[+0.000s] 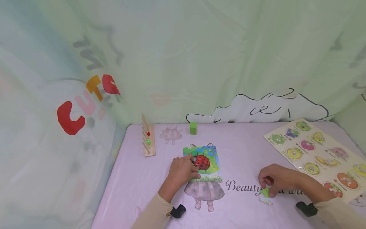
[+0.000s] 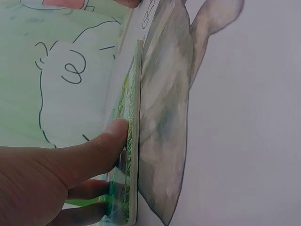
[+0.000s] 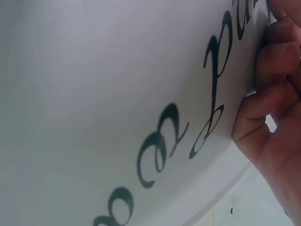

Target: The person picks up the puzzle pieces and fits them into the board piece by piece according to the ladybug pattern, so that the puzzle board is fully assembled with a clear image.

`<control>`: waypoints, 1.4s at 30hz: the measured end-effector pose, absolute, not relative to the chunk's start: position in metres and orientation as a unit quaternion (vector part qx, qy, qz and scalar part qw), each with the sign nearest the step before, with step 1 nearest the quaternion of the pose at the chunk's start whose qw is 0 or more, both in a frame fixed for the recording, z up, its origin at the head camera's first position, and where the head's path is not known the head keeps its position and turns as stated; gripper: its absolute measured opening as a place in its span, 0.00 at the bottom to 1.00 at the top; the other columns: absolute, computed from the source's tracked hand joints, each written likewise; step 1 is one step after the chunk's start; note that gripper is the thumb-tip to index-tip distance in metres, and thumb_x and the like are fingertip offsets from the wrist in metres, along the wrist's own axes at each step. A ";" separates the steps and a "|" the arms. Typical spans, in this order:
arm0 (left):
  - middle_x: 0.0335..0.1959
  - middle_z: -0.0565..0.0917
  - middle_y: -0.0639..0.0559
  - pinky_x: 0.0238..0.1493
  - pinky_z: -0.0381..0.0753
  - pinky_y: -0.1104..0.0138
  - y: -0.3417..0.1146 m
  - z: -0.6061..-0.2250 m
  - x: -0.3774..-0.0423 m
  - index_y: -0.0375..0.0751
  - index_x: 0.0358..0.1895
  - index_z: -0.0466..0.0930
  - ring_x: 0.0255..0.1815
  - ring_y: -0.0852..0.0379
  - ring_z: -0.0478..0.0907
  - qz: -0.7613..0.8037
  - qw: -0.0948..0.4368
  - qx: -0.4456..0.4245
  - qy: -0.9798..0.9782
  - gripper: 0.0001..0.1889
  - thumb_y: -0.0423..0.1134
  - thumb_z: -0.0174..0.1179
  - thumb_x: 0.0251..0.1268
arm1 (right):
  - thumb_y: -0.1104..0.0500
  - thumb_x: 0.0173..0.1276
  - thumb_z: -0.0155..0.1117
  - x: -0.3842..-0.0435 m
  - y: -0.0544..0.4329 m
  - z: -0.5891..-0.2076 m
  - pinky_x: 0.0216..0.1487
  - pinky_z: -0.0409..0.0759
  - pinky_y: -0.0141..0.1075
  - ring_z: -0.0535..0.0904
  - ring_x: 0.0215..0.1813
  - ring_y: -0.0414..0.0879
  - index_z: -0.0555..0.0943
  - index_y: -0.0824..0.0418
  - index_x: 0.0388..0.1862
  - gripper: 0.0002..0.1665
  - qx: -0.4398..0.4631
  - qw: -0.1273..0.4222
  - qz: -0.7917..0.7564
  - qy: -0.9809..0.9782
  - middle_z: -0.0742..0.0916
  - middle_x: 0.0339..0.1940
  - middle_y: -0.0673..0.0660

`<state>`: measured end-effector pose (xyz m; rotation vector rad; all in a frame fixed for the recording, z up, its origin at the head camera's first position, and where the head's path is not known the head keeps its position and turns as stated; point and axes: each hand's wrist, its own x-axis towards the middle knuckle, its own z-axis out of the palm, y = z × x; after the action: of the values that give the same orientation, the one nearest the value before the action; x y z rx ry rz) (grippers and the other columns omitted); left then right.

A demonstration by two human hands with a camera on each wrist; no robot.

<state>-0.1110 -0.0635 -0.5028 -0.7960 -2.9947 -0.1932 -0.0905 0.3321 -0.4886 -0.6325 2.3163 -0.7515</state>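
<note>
A ladybug jigsaw puzzle point(image 1: 215, 165) lies flat on the table in the head view, with a red spotted beetle on a green and blue picture. My left hand point(image 1: 180, 171) rests on its left side, thumb and fingers spread over the surface. From the left wrist, the thumb lies close to the board's grassy edge point(image 2: 133, 188). Off to the right, my right hand point(image 1: 278, 179) pinches a small green and white puzzle piece point(image 1: 266, 193) low over the printed lettering. In the right wrist view that hand's curled fingers point(image 3: 277, 66) show at the right edge, the piece hidden.
A fruit peg board point(image 1: 317, 160) lies at the right. Toward the back left stands a wooden peg stand point(image 1: 149, 149) with a red and a green bead. One green block point(image 1: 193, 128) sits by the table's back edge, before a printed curtain point(image 1: 183, 63).
</note>
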 end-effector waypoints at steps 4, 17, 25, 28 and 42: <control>0.45 0.83 0.65 0.31 0.77 0.68 -0.064 -0.502 -0.111 0.66 0.32 0.94 0.36 0.63 0.83 -0.065 0.018 -0.256 -0.964 0.13 0.64 0.76 0.47 | 0.55 0.47 0.82 -0.093 0.332 -0.486 0.32 0.65 0.31 0.71 0.32 0.33 0.78 0.49 0.30 0.18 -0.240 0.320 -0.287 0.870 0.76 0.26 0.44; 0.47 0.83 0.65 0.33 0.78 0.68 -0.064 -0.502 -0.111 0.65 0.32 0.94 0.38 0.62 0.83 -0.065 0.001 -0.251 -0.966 0.13 0.64 0.75 0.48 | 0.51 0.59 0.76 -0.103 0.330 -0.482 0.35 0.66 0.32 0.74 0.35 0.36 0.80 0.49 0.32 0.12 -0.246 0.353 -0.299 0.852 0.80 0.28 0.43; 0.48 0.83 0.64 0.32 0.76 0.68 -0.063 -0.501 -0.112 0.66 0.33 0.94 0.40 0.62 0.83 -0.073 -0.007 -0.250 -0.966 0.12 0.63 0.75 0.48 | 0.59 0.72 0.64 -0.107 0.321 -0.478 0.36 0.75 0.31 0.79 0.36 0.37 0.84 0.52 0.46 0.07 -0.260 0.368 -0.356 0.819 0.82 0.34 0.46; 0.48 0.83 0.64 0.32 0.76 0.68 -0.063 -0.501 -0.112 0.66 0.33 0.94 0.40 0.62 0.83 -0.075 -0.006 -0.250 -0.965 0.12 0.63 0.75 0.48 | 0.63 0.73 0.61 -0.107 0.314 -0.475 0.38 0.85 0.34 0.84 0.37 0.42 0.84 0.57 0.52 0.11 -0.241 0.384 -0.400 0.797 0.84 0.41 0.54; 0.48 0.83 0.64 0.32 0.75 0.69 -0.064 -0.503 -0.112 0.65 0.33 0.94 0.39 0.63 0.82 -0.083 -0.009 -0.246 -0.966 0.12 0.63 0.76 0.48 | 0.59 0.73 0.65 -0.114 0.266 -0.474 0.33 0.77 0.31 0.79 0.30 0.39 0.79 0.57 0.53 0.12 -0.246 0.265 -0.397 0.843 0.83 0.33 0.49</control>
<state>-0.1121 -0.0640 -0.5033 -0.7771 -3.0516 -0.2634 -0.1137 0.2656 -0.4739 -0.6653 2.2780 -1.0722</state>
